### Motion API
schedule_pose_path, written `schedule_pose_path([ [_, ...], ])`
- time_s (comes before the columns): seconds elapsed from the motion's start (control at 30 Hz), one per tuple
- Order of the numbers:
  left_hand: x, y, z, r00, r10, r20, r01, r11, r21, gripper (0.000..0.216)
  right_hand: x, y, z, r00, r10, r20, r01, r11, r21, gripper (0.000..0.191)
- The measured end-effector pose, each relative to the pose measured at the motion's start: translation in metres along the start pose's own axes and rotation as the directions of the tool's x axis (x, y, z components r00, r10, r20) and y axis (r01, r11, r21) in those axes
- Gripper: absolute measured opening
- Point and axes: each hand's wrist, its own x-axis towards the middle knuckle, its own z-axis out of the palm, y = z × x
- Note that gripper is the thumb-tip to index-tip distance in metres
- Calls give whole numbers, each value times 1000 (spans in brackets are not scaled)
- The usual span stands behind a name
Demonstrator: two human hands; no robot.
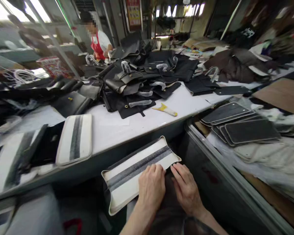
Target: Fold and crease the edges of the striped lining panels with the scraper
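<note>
A white padded panel (127,178) with a grey stripe down its middle lies tilted below the table's front edge. My left hand (150,189) lies flat on its near right part, fingers stretched out and close together. My right hand (186,189) rests just beside it, fingers out flat on dark material at the panel's near corner. Neither hand grips anything that I can see.
A second white striped panel (74,138) lies on the white table (117,127). Piles of black leather pieces (134,83) and a yellow scraper (166,110) lie farther back. Dark flat panels (240,125) are stacked at the right. A person in a red apron (99,42) works at the back.
</note>
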Motion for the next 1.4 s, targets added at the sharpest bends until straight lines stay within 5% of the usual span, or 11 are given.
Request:
schedule_pose_path([
  [0.33, -4, -8, -3, 999, -38, 11, 39, 996, -79, 12, 2, -2, 9, 1000, -19, -5, 19, 999, -27, 55],
  [0.97, -59, -61, -24, 985, -128, -115, 117, 988, -98, 20, 5, -63, 25, 994, -112, -1, 112, 993, 30, 60],
  [1.4, -93, -84, -24, 914, -185, -361, 85, 957, -276, 4, 2, -88, 31, 975, -211, 69, 201, 970, 137, 61],
])
